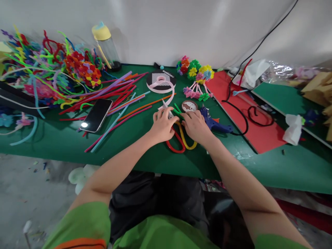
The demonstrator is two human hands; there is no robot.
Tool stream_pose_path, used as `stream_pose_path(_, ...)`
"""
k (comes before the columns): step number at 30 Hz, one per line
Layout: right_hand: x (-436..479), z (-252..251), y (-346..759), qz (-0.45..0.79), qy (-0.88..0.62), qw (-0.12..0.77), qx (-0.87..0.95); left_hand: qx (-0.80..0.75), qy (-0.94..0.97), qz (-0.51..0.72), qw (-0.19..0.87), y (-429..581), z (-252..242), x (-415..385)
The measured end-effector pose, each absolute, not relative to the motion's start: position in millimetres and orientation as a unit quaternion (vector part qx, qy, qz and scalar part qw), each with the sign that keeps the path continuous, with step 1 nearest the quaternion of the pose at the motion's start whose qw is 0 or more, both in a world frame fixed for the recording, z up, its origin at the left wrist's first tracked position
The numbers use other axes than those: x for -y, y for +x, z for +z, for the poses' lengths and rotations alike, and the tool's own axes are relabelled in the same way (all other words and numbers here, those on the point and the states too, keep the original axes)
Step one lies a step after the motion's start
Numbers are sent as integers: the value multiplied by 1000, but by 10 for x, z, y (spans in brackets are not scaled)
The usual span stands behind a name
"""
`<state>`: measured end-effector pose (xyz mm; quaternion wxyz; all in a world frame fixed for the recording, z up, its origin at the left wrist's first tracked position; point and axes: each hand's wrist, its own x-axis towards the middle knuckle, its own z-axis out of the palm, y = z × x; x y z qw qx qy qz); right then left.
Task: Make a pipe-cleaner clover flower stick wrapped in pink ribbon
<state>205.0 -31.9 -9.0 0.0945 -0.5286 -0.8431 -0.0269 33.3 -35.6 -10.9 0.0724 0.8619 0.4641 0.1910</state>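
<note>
Short green pipe cleaners [177, 110] stick out between my two hands, over the table. My right hand [196, 127] is closed with its fingertips on them. My left hand [163, 125] is curled close beside it, thumb and fingers drawn together; what lies in its pinch is hidden. Beneath both hands rests a pair of scissors with one red handle [177, 144] and one yellow handle [187, 140], its pale blade tip showing past my left fingers. Just beyond, a pale pink ribbon comes off a spool [155, 87]. A blue glue gun [219, 126] lies right of my right hand.
Loose pipe cleaners [124, 90] and a phone [96, 115] lie left, before a colourful heap [49, 69] and a bottle [106, 46]. Pipe-cleaner flowers [198, 74] and a round tin [189, 105] stand beyond my hands. A red board [249, 121] and black cord occupy the right.
</note>
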Motion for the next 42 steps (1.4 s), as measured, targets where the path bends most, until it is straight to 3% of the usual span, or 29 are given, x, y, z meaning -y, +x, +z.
stream_pose_path(10,335,-149,2035,-78,-481,69,871,-543,818,165,91,175,-61,288)
stream_pose_path(19,407,-131,1916,-43,-472,55,879,-615,752,237,-5,122,-84,235)
stream_pose_path(27,400,-11,1921,213,-496,232,809,-366,911,190,7,259,-25,285)
stream_pose_path(35,427,178,1965,560,-494,387,541,-382,912,151,0,288,-89,232)
stream_pose_path(38,432,227,1989,602,-431,459,491,-405,900,150,48,294,-52,228)
stream_pose_path(42,416,205,2018,564,-407,517,499,-413,873,180,184,307,-13,253)
